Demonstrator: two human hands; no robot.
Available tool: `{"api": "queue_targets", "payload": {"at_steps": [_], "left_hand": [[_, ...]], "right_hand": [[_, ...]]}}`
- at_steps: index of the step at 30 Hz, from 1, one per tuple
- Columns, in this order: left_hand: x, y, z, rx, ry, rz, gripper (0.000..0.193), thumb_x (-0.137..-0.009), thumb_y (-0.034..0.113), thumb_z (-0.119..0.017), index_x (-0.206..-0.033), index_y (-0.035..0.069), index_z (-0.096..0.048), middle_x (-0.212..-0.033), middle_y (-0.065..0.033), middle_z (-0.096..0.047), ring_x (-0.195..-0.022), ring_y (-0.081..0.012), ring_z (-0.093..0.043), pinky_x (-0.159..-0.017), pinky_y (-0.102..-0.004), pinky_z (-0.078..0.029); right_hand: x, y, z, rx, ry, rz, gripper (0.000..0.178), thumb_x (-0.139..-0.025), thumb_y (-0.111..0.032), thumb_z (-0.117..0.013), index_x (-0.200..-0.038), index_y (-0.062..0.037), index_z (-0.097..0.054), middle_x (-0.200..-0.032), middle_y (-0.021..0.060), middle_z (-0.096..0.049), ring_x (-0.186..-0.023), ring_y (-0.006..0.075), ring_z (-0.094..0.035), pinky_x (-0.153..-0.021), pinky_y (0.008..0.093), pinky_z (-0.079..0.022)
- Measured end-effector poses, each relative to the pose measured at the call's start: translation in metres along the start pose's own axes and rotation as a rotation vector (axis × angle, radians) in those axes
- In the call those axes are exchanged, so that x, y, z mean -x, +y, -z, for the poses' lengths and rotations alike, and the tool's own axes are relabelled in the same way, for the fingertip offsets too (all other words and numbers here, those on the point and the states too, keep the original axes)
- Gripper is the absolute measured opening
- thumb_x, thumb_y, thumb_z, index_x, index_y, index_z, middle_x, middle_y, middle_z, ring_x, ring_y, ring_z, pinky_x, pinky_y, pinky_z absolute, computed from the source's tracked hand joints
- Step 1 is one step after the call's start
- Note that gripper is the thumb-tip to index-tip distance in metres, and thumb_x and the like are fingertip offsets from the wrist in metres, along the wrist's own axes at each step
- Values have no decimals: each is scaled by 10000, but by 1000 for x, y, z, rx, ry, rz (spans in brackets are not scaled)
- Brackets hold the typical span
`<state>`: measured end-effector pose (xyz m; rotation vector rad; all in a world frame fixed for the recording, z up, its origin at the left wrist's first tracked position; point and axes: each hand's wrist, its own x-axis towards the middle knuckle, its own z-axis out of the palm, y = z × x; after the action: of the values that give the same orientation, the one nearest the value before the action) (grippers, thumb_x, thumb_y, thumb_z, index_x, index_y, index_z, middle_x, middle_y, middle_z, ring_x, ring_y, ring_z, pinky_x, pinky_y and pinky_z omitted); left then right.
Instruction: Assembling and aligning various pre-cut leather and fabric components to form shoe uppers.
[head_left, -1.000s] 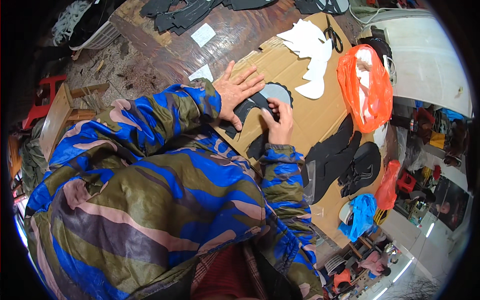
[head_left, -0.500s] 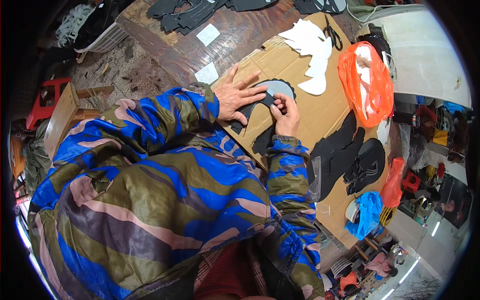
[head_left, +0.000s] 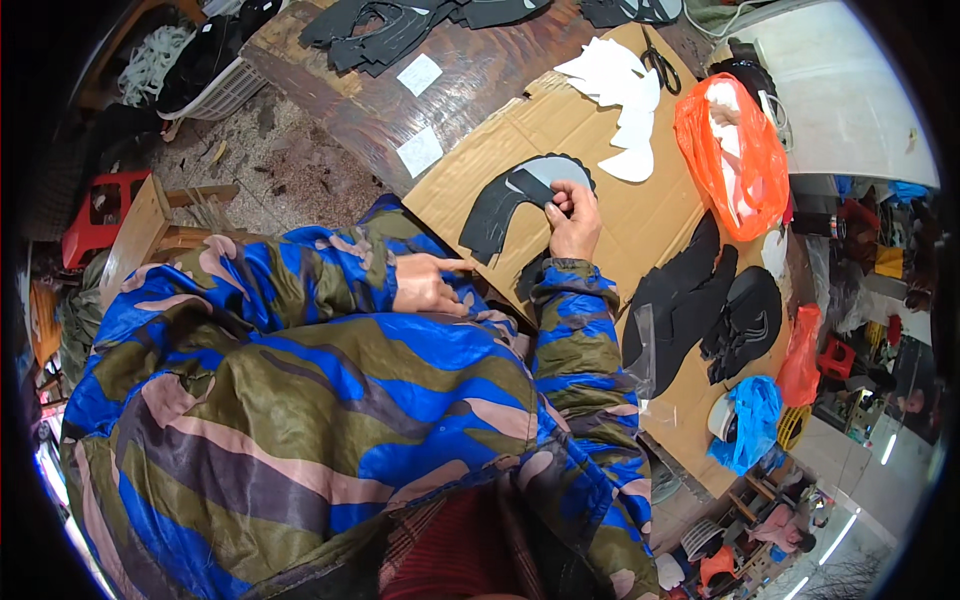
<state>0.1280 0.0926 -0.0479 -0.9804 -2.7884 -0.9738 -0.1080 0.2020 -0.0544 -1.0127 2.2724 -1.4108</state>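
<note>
On the cardboard sheet (head_left: 455,195) lies a curved black material piece (head_left: 492,215), shaped like part of a shoe upper, with a grey patch and a scalloped far rim. My right hand (head_left: 575,225) is closed at its right arm, thumb and fingers pinching a dark flap (head_left: 533,187) that overlaps the grey patch. My left hand (head_left: 428,285) is off the piece, low by the near cardboard edge and in front of my jacket. Its index finger stretches to the right and nothing shows in it. Another black piece (head_left: 530,278) lies partly hidden beside my right sleeve.
White cut pieces (head_left: 632,125) and black scissors (head_left: 660,70) lie at the far side. Right of them sits an orange plastic bag (head_left: 735,190). Stacked black pieces (head_left: 680,300) lie at the right, above a blue bag (head_left: 750,425). Paper slips (head_left: 420,150) rest on the wooden table (head_left: 350,110).
My left hand has lifted off the black piece and drawn back toward my body. My right hand stays at the piece, still pinching. The view has shifted slightly.
</note>
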Motion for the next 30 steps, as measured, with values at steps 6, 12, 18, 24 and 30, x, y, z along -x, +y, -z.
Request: {"api": "queue_targets", "payload": {"at_steps": [6,12,18,24,30], "left_hand": [[-35,-2,50,27,505,179,396,-701,-27,-616,-1089,37,-661,-736,-107,-635,-664,-285,-630,-563,-401,-491],[-91,-97,30,-301,221,486,1091,-670,603,-742,-1464,-3,-302,-1548,-217,-239,-1468,-322,-168,-1147,-597,-91],[-87,-89,44,-253,33,469,1538,-339,783,-760,-1513,-3,-153,-1582,-241,-96,-1489,-342,-31,-1109,-663,28],[-88,-90,44,-219,55,474,1543,-329,753,-784,-1514,-1,-144,-1583,-239,-95,-1490,-338,-29,-1114,-658,30],[-84,-89,47,-209,24,488,1546,-330,757,-783,-1515,1,-139,-1585,-235,-89,-1490,-336,-19,-1115,-661,26]], "right_hand": [[-2,11,5,-51,-8,-27,380,-697,171,-649,-1018,-31,-672,-889,-13,-562,-764,101,-486,-740,223,-451],[-3,47,30,-795,9,-189,440,-727,177,-603,-1135,11,-609,-1086,56,-628,-884,131,-580,-800,234,-478],[13,23,17,-504,144,-217,466,-705,79,-743,-1137,-8,-593,-1089,54,-608,-951,158,-551,-848,273,-469],[14,-11,8,40,165,-112,460,-589,36,-803,-1004,-66,-632,-1029,41,-556,-943,192,-528,-807,301,-446],[15,-1,19,-63,44,-42,494,-611,203,-613,-1039,-42,-628,-1101,69,-533,-1049,200,-534,-922,303,-442]]}}
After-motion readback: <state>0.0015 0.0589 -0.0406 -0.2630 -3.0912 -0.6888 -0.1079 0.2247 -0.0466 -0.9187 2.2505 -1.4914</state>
